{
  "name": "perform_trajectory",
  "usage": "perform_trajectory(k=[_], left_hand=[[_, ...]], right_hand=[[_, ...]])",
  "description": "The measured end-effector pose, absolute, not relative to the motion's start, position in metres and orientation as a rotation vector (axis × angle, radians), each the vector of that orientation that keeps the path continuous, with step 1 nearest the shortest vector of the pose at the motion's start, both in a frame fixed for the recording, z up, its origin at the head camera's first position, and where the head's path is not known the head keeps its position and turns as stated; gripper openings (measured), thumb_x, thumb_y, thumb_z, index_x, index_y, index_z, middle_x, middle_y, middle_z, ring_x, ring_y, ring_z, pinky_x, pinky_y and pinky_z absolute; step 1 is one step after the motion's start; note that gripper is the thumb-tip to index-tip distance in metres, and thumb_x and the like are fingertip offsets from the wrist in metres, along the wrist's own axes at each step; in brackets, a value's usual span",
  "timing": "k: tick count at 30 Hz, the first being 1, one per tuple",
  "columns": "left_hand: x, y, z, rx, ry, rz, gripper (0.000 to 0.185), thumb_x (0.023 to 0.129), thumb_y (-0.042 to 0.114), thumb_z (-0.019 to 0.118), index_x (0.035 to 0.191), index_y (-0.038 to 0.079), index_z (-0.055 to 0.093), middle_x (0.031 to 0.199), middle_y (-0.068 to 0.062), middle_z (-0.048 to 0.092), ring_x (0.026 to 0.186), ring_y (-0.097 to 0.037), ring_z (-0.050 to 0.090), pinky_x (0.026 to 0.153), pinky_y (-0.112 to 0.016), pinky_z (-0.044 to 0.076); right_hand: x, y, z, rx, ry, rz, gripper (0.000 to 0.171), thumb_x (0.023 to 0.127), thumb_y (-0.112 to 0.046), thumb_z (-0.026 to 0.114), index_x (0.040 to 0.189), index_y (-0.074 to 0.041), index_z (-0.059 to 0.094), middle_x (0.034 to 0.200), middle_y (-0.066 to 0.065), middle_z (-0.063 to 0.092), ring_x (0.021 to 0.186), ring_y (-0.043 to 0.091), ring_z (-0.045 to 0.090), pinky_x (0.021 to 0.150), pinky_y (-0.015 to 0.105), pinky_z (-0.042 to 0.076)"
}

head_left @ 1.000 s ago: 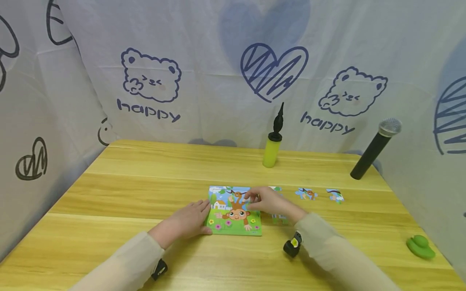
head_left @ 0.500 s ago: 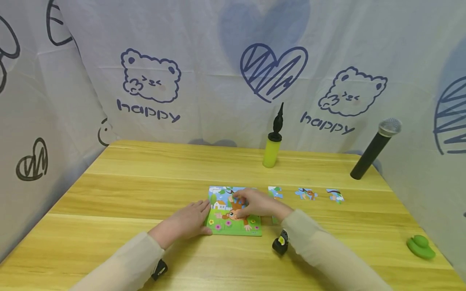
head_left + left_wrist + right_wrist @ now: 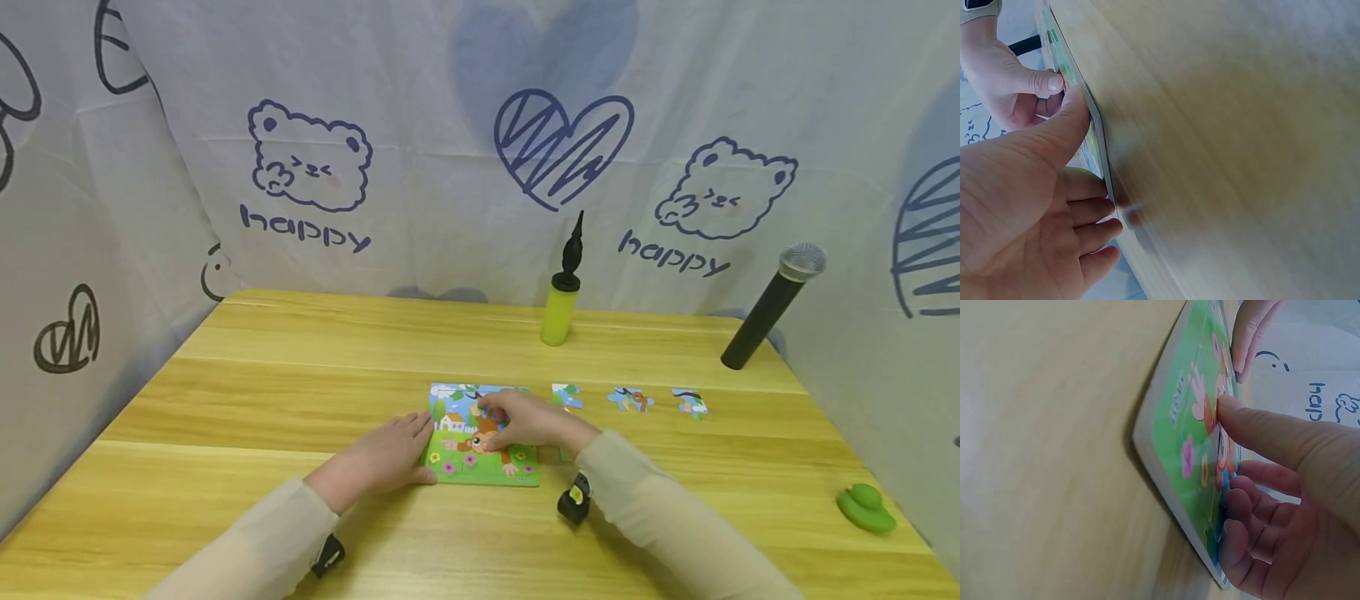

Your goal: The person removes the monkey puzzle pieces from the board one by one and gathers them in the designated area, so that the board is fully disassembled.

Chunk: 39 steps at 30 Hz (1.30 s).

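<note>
Green-and-blue and flat, the rectangular monkey puzzle [image 3: 465,454] on the yellow wood-grain surface [image 3: 315,333] is best braced by the wide-spread left hand [image 3: 390,454] at its edge and pressed evenly by the right hand [image 3: 531,417], whose grip on any piece cannot be told.

The right hand [image 3: 536,419] now sits farther left, over the middle of the puzzle [image 3: 459,468] instead of its right edge. Its thumb [image 3: 501,440] and forefinger stand wider apart than a second ago, the hand covering one of the monkey's eyes. The nearest upper loose piece [image 3: 565,393] shows more fully; the right sleeve [image 3: 660,504] and wrist camera [image 3: 574,500] shift left too.
</note>
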<state>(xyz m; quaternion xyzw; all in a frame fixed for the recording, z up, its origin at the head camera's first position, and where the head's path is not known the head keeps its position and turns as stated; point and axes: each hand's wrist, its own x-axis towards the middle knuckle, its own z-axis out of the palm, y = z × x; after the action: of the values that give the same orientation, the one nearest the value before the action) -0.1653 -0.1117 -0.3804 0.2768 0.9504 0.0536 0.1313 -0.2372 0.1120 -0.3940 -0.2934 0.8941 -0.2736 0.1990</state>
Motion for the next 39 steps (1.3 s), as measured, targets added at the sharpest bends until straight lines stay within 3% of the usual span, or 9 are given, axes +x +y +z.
perform_trajectory(k=[11, 18, 27, 39], left_hand=[[-0.167, -0.113, -0.383, 0.826, 2.769, 0.149, 0.076, 0.087, 0.039, 0.059, 0.135, -0.013, 0.033, 0.143, -0.025, 0.027, 0.131, -0.038, 0.027, 0.108, -0.044, 0.021], [-0.168, -0.113, -0.384, 0.833, 2.777, 0.134, 0.076, 0.087, 0.04, 0.059, 0.135, -0.013, 0.033, 0.143, -0.025, 0.027, 0.13, -0.038, 0.028, 0.108, -0.044, 0.022], [-0.172, -0.116, -0.391, 0.866, 2.767, 0.16, 0.079, 0.087, 0.042, 0.058, 0.136, -0.013, 0.031, 0.143, -0.027, 0.026, 0.13, -0.04, 0.027, 0.108, -0.046, 0.02], [-0.167, -0.113, -0.383, 0.827, 2.773, 0.128, 0.076, 0.087, 0.041, 0.059, 0.135, -0.012, 0.033, 0.144, -0.024, 0.027, 0.131, -0.037, 0.027, 0.108, -0.043, 0.022]], right_hand=[[-0.239, 0.116, -0.399, -0.854, 2.496, -0.914, 0.047, 0.081, -0.02, 0.072, 0.12, -0.012, 0.047, 0.091, 0.004, 0.051, 0.076, 0.018, 0.049, 0.061, 0.032, 0.044], [-0.238, 0.118, -0.4, -0.846, 2.505, -1.031, 0.029, 0.09, -0.006, 0.059, 0.116, -0.012, 0.05, 0.081, 0.005, 0.052, 0.062, 0.016, 0.052, 0.053, 0.028, 0.045], [-0.238, 0.123, -0.4, -0.786, 2.396, -1.256, 0.026, 0.092, -0.005, 0.054, 0.117, -0.004, 0.048, 0.082, 0.005, 0.056, 0.068, 0.019, 0.053, 0.06, 0.029, 0.046], [-0.228, 0.155, -0.395, -0.732, 2.401, -1.327, 0.007, 0.09, -0.007, 0.058, 0.096, -0.004, 0.058, 0.08, 0.004, 0.055, 0.07, 0.017, 0.049, 0.058, 0.027, 0.045]])
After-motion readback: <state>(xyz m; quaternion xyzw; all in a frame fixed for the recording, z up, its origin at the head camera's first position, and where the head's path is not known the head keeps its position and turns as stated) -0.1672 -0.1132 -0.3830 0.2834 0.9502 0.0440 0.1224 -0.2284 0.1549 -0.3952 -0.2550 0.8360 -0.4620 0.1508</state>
